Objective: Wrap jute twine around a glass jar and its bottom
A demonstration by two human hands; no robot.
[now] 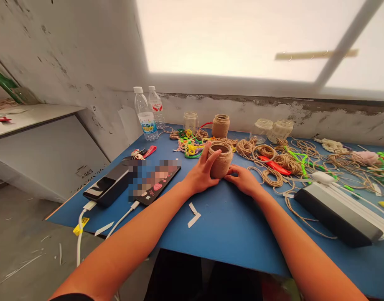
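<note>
A glass jar wrapped in brown twine [222, 161] stands upright on the blue table, its mouth uncovered. My left hand [203, 173] curls around the jar's left side, fingers reaching up to the rim and thumb low at the base. At the lower right of the same jar, my right hand [242, 179] is closed, its fingertips pressed against the base. Just behind it is a second twine-wrapped jar [221, 126]. Coils of twine [272, 177] lie to the right of my right hand, beside a red tool [275, 165].
Plastic bottles [147, 121] and bare glass jars [281, 130] stand along the wall. A phone [157, 184] and a black power bank [112, 184] lie left, both cabled. Colourful cords [190, 147] are behind the jar. A grey-and-black box-shaped device [339, 213] sits right; paper scraps [194, 217] lie in front.
</note>
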